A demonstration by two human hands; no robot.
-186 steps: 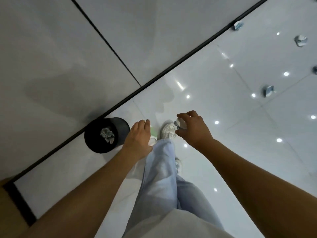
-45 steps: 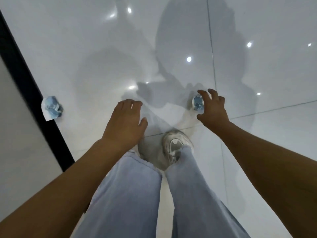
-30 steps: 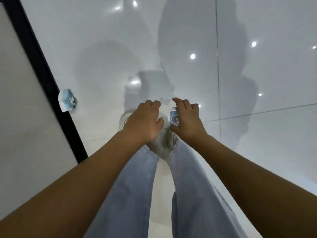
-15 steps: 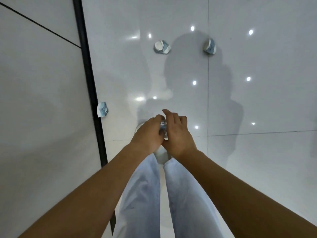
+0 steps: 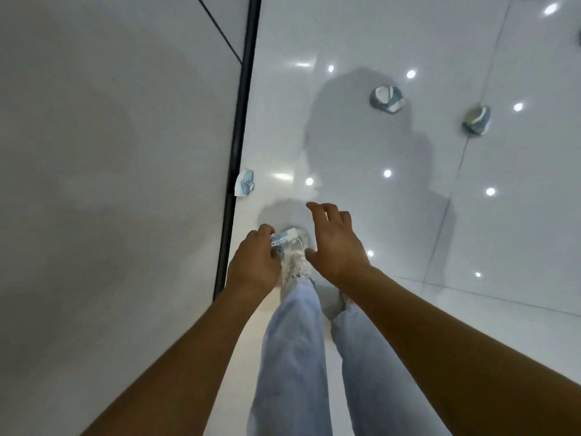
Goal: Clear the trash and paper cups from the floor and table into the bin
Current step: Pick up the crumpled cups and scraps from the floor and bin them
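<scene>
Left hand [image 5: 256, 262] has a grip on a crumpled cup [image 5: 284, 239], fingers curled round it, holding it above a white shoe [image 5: 295, 262]. Right hand [image 5: 336, 243] hangs just beside it, fingers spread and relaxed, holding nothing. On the glossy floor [image 5: 361, 199], another crumpled cup [image 5: 246, 183] lies against the black baseboard [image 5: 234, 171]. Farther off, two more, probably crushed cups too: one [image 5: 387, 99] near, one [image 5: 477, 119] to its right.

Crushed cup [image 5: 284, 239] passed from right hand [image 5: 334, 243] to left hand [image 5: 256, 262].
</scene>
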